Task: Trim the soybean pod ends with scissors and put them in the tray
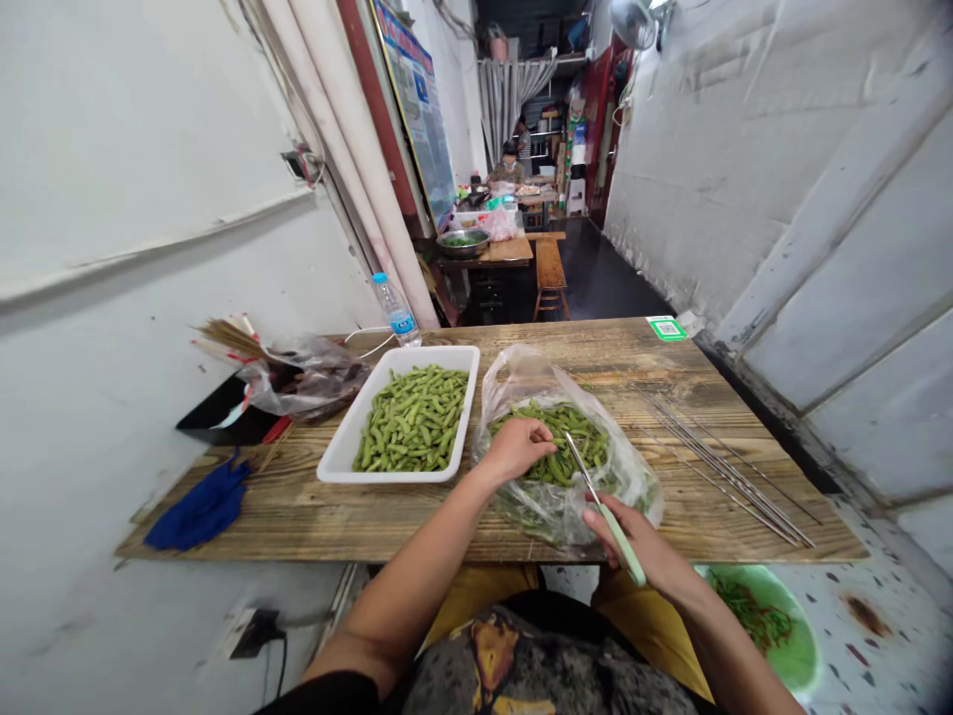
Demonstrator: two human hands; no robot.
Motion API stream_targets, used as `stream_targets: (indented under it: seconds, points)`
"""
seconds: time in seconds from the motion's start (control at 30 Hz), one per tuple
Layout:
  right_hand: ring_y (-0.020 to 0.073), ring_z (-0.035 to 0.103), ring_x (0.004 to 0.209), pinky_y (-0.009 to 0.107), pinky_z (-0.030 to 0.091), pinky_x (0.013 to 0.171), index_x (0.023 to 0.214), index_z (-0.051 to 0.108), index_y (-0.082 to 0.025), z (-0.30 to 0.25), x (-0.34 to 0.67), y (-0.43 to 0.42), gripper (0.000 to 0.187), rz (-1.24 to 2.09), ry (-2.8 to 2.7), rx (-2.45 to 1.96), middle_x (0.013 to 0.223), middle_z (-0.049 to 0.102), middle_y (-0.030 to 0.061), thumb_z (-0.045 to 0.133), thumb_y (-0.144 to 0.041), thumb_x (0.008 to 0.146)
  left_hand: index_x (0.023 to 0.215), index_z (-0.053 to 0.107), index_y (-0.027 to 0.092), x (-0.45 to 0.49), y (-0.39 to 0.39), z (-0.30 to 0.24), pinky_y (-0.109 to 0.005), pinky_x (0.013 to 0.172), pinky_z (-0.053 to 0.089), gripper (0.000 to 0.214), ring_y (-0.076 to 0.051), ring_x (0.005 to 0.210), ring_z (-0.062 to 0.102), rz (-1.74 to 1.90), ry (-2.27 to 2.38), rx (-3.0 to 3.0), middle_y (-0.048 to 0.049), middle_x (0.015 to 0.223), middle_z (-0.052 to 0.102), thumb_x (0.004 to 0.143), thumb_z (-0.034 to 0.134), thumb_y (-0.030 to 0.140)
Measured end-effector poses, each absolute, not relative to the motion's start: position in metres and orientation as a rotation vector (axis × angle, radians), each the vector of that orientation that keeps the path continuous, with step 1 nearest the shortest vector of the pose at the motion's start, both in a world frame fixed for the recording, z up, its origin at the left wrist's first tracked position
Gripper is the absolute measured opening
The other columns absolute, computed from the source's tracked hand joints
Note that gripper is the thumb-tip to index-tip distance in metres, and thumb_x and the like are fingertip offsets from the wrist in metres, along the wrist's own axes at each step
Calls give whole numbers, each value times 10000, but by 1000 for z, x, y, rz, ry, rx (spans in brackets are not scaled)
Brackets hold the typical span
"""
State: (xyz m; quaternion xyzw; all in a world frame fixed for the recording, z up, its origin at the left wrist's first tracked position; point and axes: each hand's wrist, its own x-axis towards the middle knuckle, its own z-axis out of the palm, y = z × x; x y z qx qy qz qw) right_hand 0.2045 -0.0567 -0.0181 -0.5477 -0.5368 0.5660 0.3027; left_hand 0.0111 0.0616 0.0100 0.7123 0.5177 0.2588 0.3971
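Note:
My right hand is closed round the pale green handle of a pair of scissors, whose metal blades point up and away over the bag. My left hand reaches over the green bean pods, fingers curled together close to the blade tips. Whatever lies between those fingertips is hidden. The pods sit in an open clear plastic bag, its edges spread on the wooden table. Left of the bag, a white tray holds a heap of similar pods.
Metal skewers lie at the right. On the left are a blue cloth and a black box with sticks and a plastic bag. A water bottle stands behind the tray. A green basin sits on the floor. People are farther back.

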Motion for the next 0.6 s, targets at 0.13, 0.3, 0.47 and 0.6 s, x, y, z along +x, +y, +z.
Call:
stream_targets:
  seconds: [0.13,0.3,0.47,0.6]
  points:
    - [91,388,358,203,322,364,1046,581,-177,-12,201,-56,489,1485,-1449,-1449,422,417,-84,526,-589,788,747,661,129,16,56,8,-203,576,404,147,-111,588,554,653,1206,1663,7,620,626,651,681,240]
    - [74,345,312,183,272,318,915,571,-197,-8,197,-55,414,1529,-1392,-1468,392,373,-99,520,-589,791,740,663,120,17,52,8,-199,555,391,152,-102,568,545,666,1199,1591,12,602,618,633,697,221]
    - [60,303,274,177,253,282,761,532,-196,-11,194,-56,392,1533,-1364,-1503,362,343,-107,542,-588,771,709,644,113,17,49,9,-197,505,391,134,-75,454,496,605,1193,1327,47,499,566,624,723,179]
    - [75,365,305,184,314,296,958,537,-196,-17,195,-57,434,1576,-1288,-1436,423,398,-104,541,-588,771,654,569,108,18,49,14,-183,512,452,172,-59,444,533,725,1082,993,38,504,579,664,729,170]
